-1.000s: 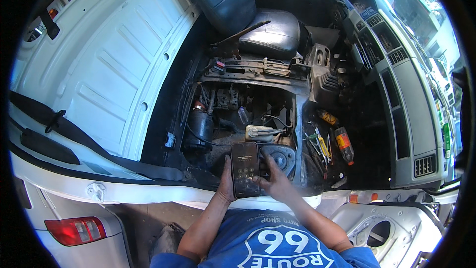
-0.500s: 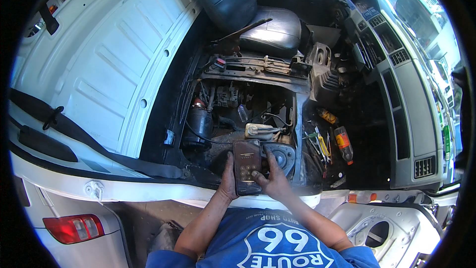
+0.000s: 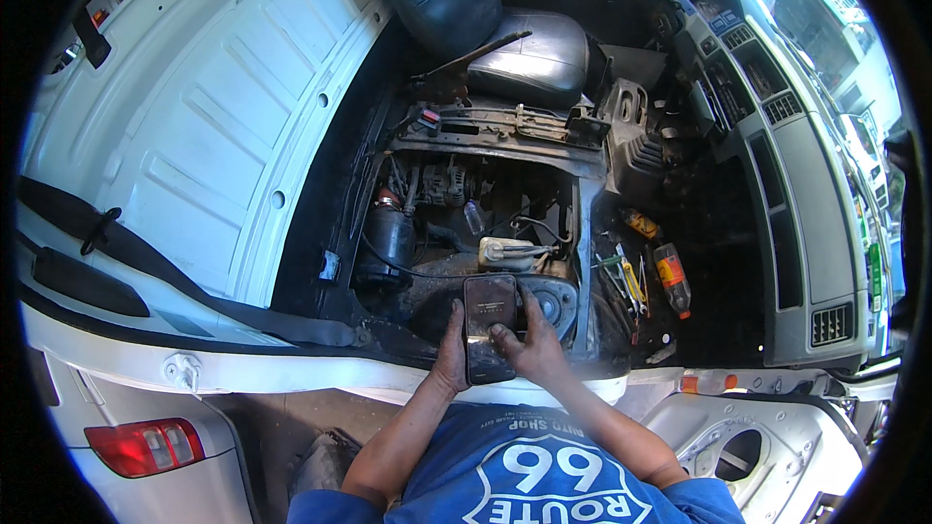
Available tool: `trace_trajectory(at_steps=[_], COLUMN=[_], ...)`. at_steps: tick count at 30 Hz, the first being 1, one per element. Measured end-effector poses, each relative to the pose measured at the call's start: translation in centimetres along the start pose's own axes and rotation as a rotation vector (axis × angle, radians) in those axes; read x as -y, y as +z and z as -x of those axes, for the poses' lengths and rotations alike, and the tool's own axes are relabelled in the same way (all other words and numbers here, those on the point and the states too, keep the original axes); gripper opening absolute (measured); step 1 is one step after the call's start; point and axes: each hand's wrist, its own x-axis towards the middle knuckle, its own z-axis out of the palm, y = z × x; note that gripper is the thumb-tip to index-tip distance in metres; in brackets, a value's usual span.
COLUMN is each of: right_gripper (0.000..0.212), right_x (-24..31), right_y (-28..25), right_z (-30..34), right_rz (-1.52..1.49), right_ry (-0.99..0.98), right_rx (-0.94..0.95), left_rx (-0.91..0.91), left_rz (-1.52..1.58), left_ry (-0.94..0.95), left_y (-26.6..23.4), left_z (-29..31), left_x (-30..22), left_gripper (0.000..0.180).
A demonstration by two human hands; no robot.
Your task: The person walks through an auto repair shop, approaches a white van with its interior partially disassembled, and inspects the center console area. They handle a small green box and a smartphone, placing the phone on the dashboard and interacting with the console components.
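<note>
Upright in front of my shirt, a dark smartphone point(image 3: 490, 306) is held over the near edge of an open engine bay. My left hand point(image 3: 449, 351) grips the phone's left side. Around its right side are the fingers of my right hand point(image 3: 537, 347), partly hidden behind it, and the right thumb lies on the screen. The screen is dark with small light text, too small to make out. Beyond the phone, a pale plastic reservoir point(image 3: 507, 253) sits in the bay, with a dark cylindrical canister point(image 3: 390, 241) to its left.
Several wrenches point(image 3: 633, 283) lie on the dark cab floor right of the bay, beside an orange-labelled bottle point(image 3: 671, 279) and a yellow-orange bottle point(image 3: 642, 224). Black seat point(image 3: 534, 58) stands beyond the bay. A dashboard point(image 3: 777, 175) runs along the right, a seat belt point(image 3: 184, 277) along the left.
The phone has shifted slightly right in my hands. Its screen differs: the round keypad buttons on its lower half no longer show. My right thumb has moved slightly.
</note>
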Motion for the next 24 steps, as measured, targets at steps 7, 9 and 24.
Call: trace_trajectory(at_steps=[7,9,24], right_gripper=[0.082,0.085,0.1], right_x=[0.2,0.1,-0.9], right_y=[-1.3,-1.3,-0.2], right_z=[0.5,0.6,0.9], right_rz=[-0.06,-0.146,-0.283], right_ry=[0.031,0.065,0.025], right_rx=[0.062,0.093,-0.001], left_rx=[0.088,0.086,-0.012], left_rz=[0.047,0.036,0.0], left_ry=[-0.016,-0.025,0.003], left_y=[-0.5,-0.5,-0.1], left_z=[0.0,-0.1,-0.9], left_x=[-0.1,0.0,0.5], left_gripper=[0.091,0.09,0.085])
